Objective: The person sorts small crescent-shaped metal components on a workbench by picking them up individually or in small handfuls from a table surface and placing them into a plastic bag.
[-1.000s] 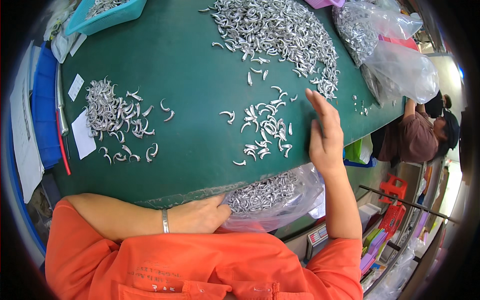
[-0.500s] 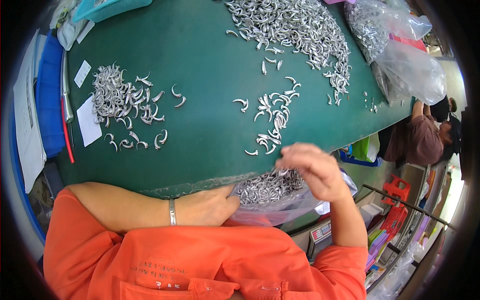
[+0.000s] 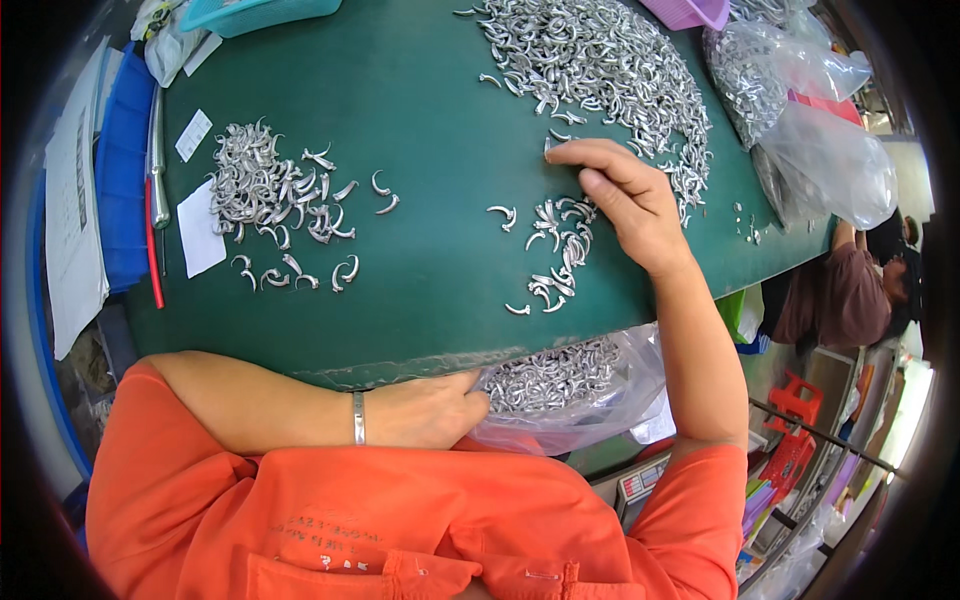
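Observation:
My right hand (image 3: 630, 205) is over the green tabletop (image 3: 430, 200), between a loose cluster of small curved silver metal pieces (image 3: 565, 262) and a large heap of the same pieces (image 3: 610, 60). Its fingers stretch forward, thumb apart, and I see nothing held between them. At the table's near edge, my left hand (image 3: 430, 412) is closed at the rim of a clear plastic bag (image 3: 590, 428). Many of the curved pieces fill the bag's mouth. Some of the left fingers are hidden. A second, smaller pile of pieces (image 3: 255, 185) lies on the left.
White paper slips (image 3: 202, 230), a blue tray (image 3: 122, 180) and a red-ended tool (image 3: 155, 240) lie left. Teal (image 3: 260, 12) and purple (image 3: 690, 10) baskets stand far back. Filled plastic bags (image 3: 820, 150) occupy the right edge. A person (image 3: 840, 290) is beyond; a scale (image 3: 640, 482) sits below right.
My right hand has moved from above the bag, forward over the table to the pieces near the large heap. My left hand stays at the bag. The view has shifted slightly.

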Tool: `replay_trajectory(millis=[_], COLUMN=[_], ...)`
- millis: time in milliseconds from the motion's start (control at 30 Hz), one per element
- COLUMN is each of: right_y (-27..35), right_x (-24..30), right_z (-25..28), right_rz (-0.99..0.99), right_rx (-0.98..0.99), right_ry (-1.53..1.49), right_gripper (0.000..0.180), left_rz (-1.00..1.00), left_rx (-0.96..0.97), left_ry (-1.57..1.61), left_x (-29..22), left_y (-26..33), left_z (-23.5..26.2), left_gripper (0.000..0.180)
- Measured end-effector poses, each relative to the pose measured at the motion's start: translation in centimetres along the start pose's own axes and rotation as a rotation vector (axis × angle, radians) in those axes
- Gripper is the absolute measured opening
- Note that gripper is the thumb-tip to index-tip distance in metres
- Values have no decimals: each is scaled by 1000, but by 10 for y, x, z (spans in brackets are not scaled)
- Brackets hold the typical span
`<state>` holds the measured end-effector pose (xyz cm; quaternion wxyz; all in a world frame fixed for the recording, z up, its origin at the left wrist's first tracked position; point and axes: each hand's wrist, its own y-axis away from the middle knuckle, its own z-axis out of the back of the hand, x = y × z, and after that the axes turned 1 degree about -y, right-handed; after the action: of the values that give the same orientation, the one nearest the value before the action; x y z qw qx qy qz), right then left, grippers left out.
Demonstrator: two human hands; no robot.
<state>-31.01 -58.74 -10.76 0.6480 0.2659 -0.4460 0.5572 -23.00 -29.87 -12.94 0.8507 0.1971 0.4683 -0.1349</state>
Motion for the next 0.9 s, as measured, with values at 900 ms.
replay_trajectory(millis=[900], right_y=[-119], right_x=[-4], right_z=[-32], right_rz=[486], right_rx=[-92], right_ry=[931], right_gripper=[36], left_rz=[1], left_rx=[68], left_ry=[128], left_x=[8], left_y=[-7], left_z=[-9], left_gripper=[23])
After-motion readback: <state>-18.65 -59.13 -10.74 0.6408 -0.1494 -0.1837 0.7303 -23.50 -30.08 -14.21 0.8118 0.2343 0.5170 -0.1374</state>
